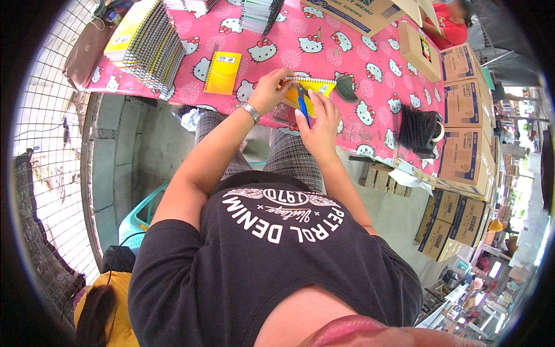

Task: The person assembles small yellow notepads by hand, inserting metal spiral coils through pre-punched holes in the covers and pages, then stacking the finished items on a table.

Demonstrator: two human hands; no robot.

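Observation:
My left hand (269, 89) grips the left end of a small yellow spiral notebook (315, 88) at the near edge of the pink patterned table (324, 52). My right hand (318, 121) holds blue-handled pliers (302, 104), their tip at the notebook's wire spiral. A metal watch is on my left wrist. Another yellow notebook (222, 72) lies flat to the left of my hands.
A tall stack of spiral notebooks (147, 46) stands at the table's far left, more stacks at the back. Black wire coils (416, 130) sit at the right end. Cardboard boxes (462, 115) pile up on the right. A person in red (448, 26) sits beyond. A wire fence runs along the left.

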